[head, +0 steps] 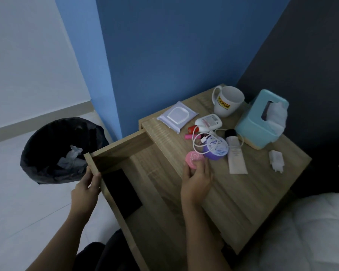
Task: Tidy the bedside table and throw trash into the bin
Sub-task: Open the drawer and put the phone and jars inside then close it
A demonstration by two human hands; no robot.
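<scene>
The bedside table lies under and beyond the right hand. Its drawer is pulled open between the two hands. The left hand has its fingers curled over the top edge of the drawer front. If that hand pushes while the right hand reaches inside, fingers could be pinched.

The bin stands beyond the left hand, on the far side of the drawer front, so anything thrown from the right hand has to clear the open drawer and could drop into it instead.

The right hand's fingers wrap the near rim of a pink round case, which touches the purple jar just past the fingertips. A white cable loops over that jar, and lifting carelessly might snag it and drag the small things beyond it.

Table and drawer are flat, square-edged boards with a pale wood-grain finish. The bin is round, lined with a crinkled, glossy black bag holding crumpled tissue. Far right of the right hand sits a smooth turquoise tissue box with rounded corners, and beside it a glazed white mug. The case looks like hard, smooth plastic (its lid bears a pale pattern too blurred to read).
</scene>
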